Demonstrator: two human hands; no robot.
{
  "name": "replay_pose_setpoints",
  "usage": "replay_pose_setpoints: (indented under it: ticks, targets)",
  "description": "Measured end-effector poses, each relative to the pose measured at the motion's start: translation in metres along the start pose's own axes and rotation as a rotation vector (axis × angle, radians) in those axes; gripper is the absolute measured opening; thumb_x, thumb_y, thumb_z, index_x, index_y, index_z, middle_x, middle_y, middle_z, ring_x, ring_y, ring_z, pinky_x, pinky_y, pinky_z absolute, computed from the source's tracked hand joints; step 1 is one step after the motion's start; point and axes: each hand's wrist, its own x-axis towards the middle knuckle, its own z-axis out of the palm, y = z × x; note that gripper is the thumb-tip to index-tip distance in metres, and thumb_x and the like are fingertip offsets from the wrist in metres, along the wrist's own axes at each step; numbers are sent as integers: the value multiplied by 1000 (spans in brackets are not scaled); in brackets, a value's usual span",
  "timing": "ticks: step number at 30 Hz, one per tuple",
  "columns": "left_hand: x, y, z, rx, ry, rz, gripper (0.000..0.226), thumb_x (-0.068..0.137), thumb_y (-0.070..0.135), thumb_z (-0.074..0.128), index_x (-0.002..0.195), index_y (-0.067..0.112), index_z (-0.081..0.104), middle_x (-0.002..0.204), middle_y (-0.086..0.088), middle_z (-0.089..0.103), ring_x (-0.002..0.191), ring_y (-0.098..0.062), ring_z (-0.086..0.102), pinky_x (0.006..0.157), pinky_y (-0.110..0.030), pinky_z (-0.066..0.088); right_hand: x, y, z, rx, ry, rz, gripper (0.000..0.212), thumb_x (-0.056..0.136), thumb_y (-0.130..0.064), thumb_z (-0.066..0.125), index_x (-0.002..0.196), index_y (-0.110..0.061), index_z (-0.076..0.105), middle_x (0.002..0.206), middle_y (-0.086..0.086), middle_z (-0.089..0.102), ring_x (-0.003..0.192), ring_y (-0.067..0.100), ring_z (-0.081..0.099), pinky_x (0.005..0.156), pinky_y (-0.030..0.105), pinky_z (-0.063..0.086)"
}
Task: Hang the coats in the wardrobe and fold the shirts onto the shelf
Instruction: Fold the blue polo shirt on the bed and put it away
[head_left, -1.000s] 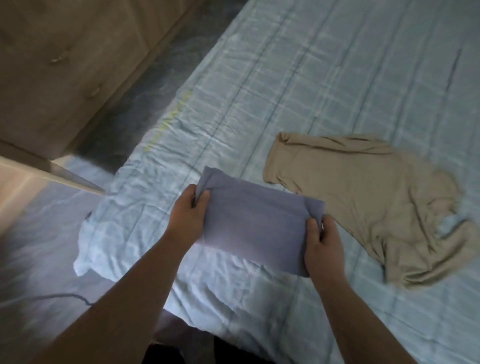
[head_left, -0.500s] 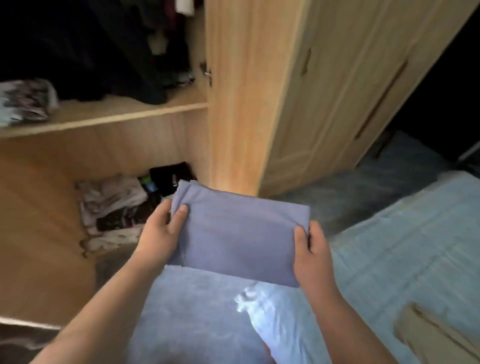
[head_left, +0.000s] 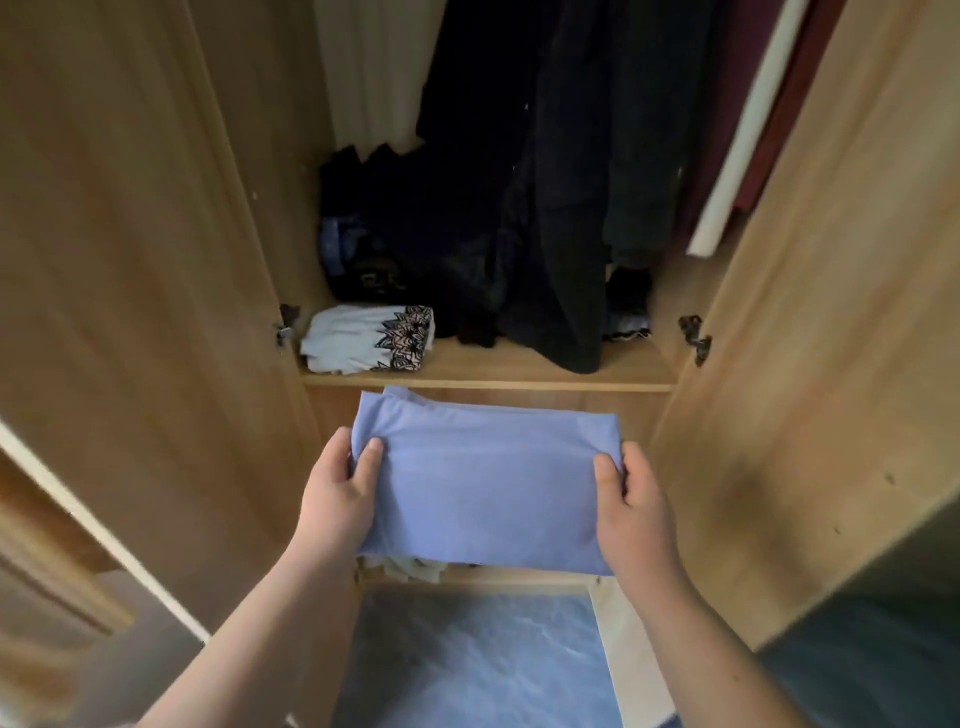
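Two hands, left hand (head_left: 340, 499) and right hand (head_left: 631, 506), grip folded shirt (head_left: 483, 483).

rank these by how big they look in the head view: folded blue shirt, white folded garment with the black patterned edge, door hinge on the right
1. Folded blue shirt, though it is nearest the camera
2. White folded garment on the shelf
3. Right door hinge, clearly smallest

The wooden shelf (head_left: 519, 371) bears a folded white garment (head_left: 358, 340) (left) beside dark clothes (head_left: 415, 244).

Both hands, left hand (head_left: 340, 499) and right hand (head_left: 631, 512), grip a folded blue shirt (head_left: 483, 483) before the wardrobe shelf (head_left: 493, 375).
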Motion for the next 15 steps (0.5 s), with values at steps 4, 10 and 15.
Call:
replay_pose_setpoints:
  ticks: [4, 10, 15]
  targets:
    - [50, 9, 26, 26, 67, -10, 33, 99, 33, 52, 81, 6, 44, 74, -14, 51, 64, -16, 45, 61, -35, 36, 68, 13, 23, 81, -70, -7, 32, 102, -27, 45, 72, -26, 35, 63, -13, 42, 57, 7, 38, 54, 23, 30]
    - [130, 20, 43, 114, 213, -72, 27, 99, 33, 52, 87, 9, 52, 82, -12, 59, 77, -26, 56, 65, -32, 39, 176, 29, 79, 90, -229, -57, 18, 103, -40, 40, 91, -26, 41, 73, -12, 43, 66, 5, 42, 63, 26, 34]
    - [189, 15, 28, 211, 290, -130, 17, 99, 33, 51, 93, 18, 56, 83, 5, 60, 77, -15, 53, 64, -31, 40, 232, 11, 143, 144, -374, -59, 20, 104, -35, 40, 109, -18, 50, 91, -8, 55, 79, 9, 55, 64, 21, 38]
